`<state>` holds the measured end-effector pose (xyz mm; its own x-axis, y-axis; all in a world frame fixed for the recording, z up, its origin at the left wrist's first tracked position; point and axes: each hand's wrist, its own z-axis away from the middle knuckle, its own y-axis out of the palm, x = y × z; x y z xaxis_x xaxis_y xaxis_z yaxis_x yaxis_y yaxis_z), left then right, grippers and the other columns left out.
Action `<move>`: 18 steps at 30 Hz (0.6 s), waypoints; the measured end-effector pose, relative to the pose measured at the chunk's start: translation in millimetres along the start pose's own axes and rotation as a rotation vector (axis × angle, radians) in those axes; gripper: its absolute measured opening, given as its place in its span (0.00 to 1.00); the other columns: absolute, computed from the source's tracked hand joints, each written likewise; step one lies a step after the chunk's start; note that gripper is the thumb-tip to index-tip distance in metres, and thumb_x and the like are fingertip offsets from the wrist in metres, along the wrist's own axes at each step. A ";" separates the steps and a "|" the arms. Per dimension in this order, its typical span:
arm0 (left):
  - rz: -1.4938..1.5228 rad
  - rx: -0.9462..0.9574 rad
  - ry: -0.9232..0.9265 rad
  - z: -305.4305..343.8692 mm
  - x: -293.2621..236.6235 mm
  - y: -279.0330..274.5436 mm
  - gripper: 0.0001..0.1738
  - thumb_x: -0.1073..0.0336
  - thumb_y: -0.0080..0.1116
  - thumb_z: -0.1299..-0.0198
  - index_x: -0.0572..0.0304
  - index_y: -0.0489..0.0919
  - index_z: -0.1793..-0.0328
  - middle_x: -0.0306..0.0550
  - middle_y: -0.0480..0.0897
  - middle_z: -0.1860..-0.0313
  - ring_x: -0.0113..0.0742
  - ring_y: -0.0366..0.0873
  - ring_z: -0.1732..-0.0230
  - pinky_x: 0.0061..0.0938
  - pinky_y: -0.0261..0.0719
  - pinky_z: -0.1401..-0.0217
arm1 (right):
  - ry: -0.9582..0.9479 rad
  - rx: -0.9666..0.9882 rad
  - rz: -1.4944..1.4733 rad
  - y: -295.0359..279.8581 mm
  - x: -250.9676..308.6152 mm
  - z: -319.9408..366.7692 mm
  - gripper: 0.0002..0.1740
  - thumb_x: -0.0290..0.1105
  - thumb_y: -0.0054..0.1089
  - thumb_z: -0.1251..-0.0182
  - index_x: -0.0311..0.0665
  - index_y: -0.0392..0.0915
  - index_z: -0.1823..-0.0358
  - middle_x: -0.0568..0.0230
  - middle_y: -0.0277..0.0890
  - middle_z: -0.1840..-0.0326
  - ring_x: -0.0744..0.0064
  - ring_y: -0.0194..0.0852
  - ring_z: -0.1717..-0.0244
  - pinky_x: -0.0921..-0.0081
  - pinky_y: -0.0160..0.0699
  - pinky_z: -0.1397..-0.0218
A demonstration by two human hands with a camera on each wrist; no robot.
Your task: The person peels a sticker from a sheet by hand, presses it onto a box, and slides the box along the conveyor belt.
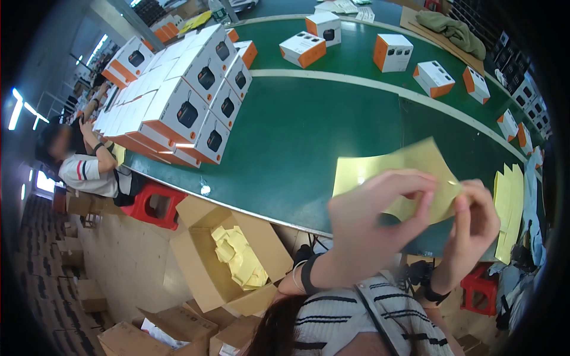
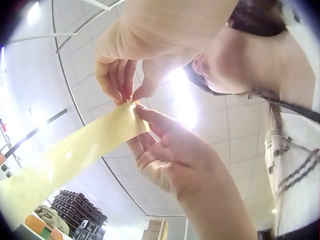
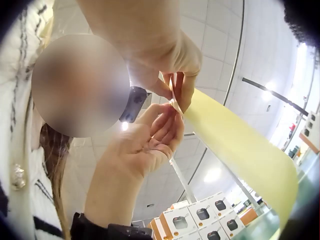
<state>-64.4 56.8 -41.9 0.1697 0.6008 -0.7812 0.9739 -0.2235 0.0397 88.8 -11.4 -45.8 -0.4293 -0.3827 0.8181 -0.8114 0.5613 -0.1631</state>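
Both of my hands are closed at the fingertips on one yellow sheet (image 1: pixel 421 155): the left hand (image 1: pixel 377 207) and the right hand (image 1: pixel 475 222) pinch it close together at one end, thumbs against fingers. From my remote seat I see the sheet hanging away from that grip, slightly curved, over the near side of the green bench (image 1: pixel 297 136); in the head view, part of it lies behind the left hand. Whether its far end touches the bench, I cannot tell.

Just beside the right hand, on its outer side, several long yellow strips (image 1: pixel 507 213) lie at the bench's edge. Well to the left of both hands I have a stack of white and orange boxes (image 1: pixel 184 110), and beyond the hands more loose boxes (image 1: pixel 393 53) are spread along the far side, past a pale rail (image 1: pixel 332 75). Below and left of the left hand, an open carton (image 1: pixel 193 255) holds yellow paper pieces (image 1: pixel 240 258). Farther left, another person (image 1: pixel 89 172) is by a red stool (image 1: pixel 142 204) at the bench.
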 end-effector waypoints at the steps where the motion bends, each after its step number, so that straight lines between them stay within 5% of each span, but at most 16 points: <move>1: -0.009 -0.028 -0.021 -2.7 4.0 -4.8 0.13 0.86 0.65 0.51 0.72 0.84 0.58 0.53 0.87 0.60 0.36 0.87 0.60 0.24 0.83 0.55 | 0.093 -0.033 0.015 -8.1 -15.1 -7.7 0.06 0.23 0.60 0.32 0.26 0.79 0.59 0.65 0.77 0.64 0.81 0.71 0.62 0.84 0.69 0.60; 3: -0.056 -0.102 0.031 -10.2 11.6 -14.4 0.12 0.87 0.64 0.51 0.72 0.84 0.59 0.54 0.87 0.60 0.35 0.86 0.61 0.23 0.83 0.55 | 0.355 0.075 -0.104 -32.7 -60.8 -36.0 0.07 0.25 0.60 0.31 0.26 0.79 0.59 0.68 0.77 0.66 0.83 0.73 0.65 0.84 0.70 0.62; 7: -0.303 -0.180 0.139 -39.0 22.5 -40.3 0.12 0.86 0.64 0.51 0.71 0.84 0.59 0.51 0.88 0.60 0.31 0.85 0.63 0.21 0.82 0.57 | 0.491 0.461 0.156 -65.0 -183.4 -86.3 0.10 0.26 0.60 0.34 0.24 0.78 0.58 0.66 0.79 0.70 0.82 0.75 0.69 0.82 0.74 0.64; 8: -0.364 -0.127 0.156 -46.8 21.5 -47.7 0.12 0.86 0.64 0.51 0.71 0.85 0.59 0.50 0.88 0.60 0.29 0.85 0.63 0.20 0.82 0.58 | 0.331 0.520 0.414 -67.4 -199.4 -96.6 0.12 0.28 0.63 0.36 0.26 0.78 0.57 0.58 0.80 0.65 0.69 0.79 0.66 0.72 0.77 0.59; 9: -0.365 -0.133 0.170 -52.2 21.3 -55.5 0.12 0.86 0.64 0.51 0.71 0.85 0.59 0.50 0.88 0.60 0.29 0.85 0.63 0.20 0.82 0.58 | 0.316 0.517 0.413 -65.4 -200.2 -109.8 0.12 0.28 0.63 0.36 0.26 0.78 0.57 0.58 0.80 0.65 0.69 0.79 0.66 0.72 0.77 0.59; 11: -0.500 -0.109 0.215 -60.9 27.0 -65.3 0.12 0.84 0.66 0.52 0.67 0.85 0.60 0.49 0.88 0.62 0.33 0.86 0.67 0.23 0.83 0.64 | -0.205 0.480 0.941 -65.7 -203.0 -143.5 0.17 0.29 0.66 0.39 0.30 0.76 0.51 0.49 0.79 0.55 0.52 0.79 0.55 0.62 0.77 0.48; 12: -0.496 -0.110 0.224 -66.9 32.1 -68.3 0.12 0.84 0.66 0.52 0.67 0.85 0.60 0.49 0.88 0.62 0.33 0.86 0.67 0.23 0.83 0.64 | -0.205 0.487 0.920 -59.9 -214.1 -181.6 0.22 0.28 0.67 0.42 0.35 0.74 0.45 0.46 0.76 0.47 0.44 0.73 0.44 0.57 0.73 0.41; 13: -0.532 -0.079 0.226 -72.4 33.6 -68.2 0.12 0.83 0.67 0.52 0.67 0.84 0.60 0.49 0.87 0.61 0.35 0.86 0.66 0.24 0.83 0.63 | -0.234 0.506 0.931 -65.6 -227.7 -193.0 0.29 0.23 0.66 0.45 0.37 0.71 0.39 0.48 0.73 0.42 0.46 0.72 0.39 0.60 0.71 0.37; 15: -0.573 -0.047 0.233 -77.9 57.4 -82.4 0.12 0.83 0.67 0.53 0.66 0.84 0.60 0.50 0.87 0.61 0.37 0.86 0.65 0.25 0.83 0.62 | -0.499 0.584 0.983 -5.4 -262.6 -288.8 0.52 0.18 0.68 0.49 0.49 0.53 0.21 0.53 0.53 0.22 0.47 0.52 0.23 0.59 0.59 0.24; 16: -0.594 -0.018 0.318 -84.0 58.8 -75.9 0.13 0.82 0.67 0.54 0.66 0.83 0.60 0.50 0.87 0.60 0.39 0.86 0.63 0.26 0.83 0.61 | -0.456 0.648 0.981 10.7 -269.5 -308.6 0.61 0.21 0.74 0.56 0.55 0.48 0.19 0.53 0.51 0.20 0.50 0.46 0.19 0.51 0.52 0.21; 18: -0.593 0.018 0.448 -89.5 62.9 -63.2 0.13 0.82 0.68 0.56 0.67 0.82 0.61 0.51 0.86 0.60 0.44 0.86 0.59 0.28 0.84 0.57 | -0.342 0.683 1.008 37.4 -295.1 -326.4 0.62 0.22 0.77 0.59 0.56 0.51 0.20 0.54 0.54 0.21 0.51 0.49 0.21 0.48 0.52 0.23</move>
<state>-101.8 177.5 -37.8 -0.3345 0.8790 -0.3397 0.9193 0.2251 -0.3228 314.6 362.0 -113.3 -0.9723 -0.2338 -0.0022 -0.0603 0.2599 -0.9638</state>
